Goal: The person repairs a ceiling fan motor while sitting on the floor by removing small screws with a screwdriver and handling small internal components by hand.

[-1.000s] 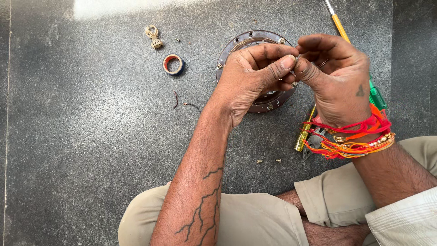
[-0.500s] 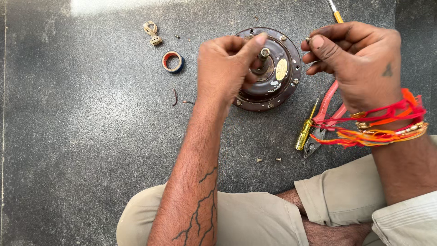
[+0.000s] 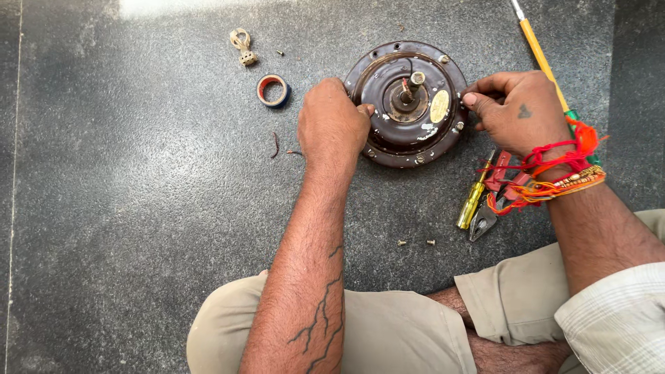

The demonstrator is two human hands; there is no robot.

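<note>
A round dark brown fan motor housing [image 3: 409, 131] lies flat on the grey stone floor, its short shaft and wire stubs pointing up at the centre. My left hand [image 3: 332, 125] grips its left rim, fingers curled over the edge. My right hand [image 3: 516, 107] pinches the right rim with thumb and fingertips; red and orange threads circle that wrist.
A roll of tape [image 3: 273, 90] and a small brass fitting [image 3: 242, 46] lie at the upper left. A yellow-handled screwdriver [image 3: 472, 201], red-handled pliers [image 3: 493, 197] and two loose screws [image 3: 415, 242] lie near my right knee. A long orange screwdriver [image 3: 537, 45] lies at the upper right.
Both hands came down from in front of the camera and moved apart onto opposite rims of the housing, which is now fully uncovered.
</note>
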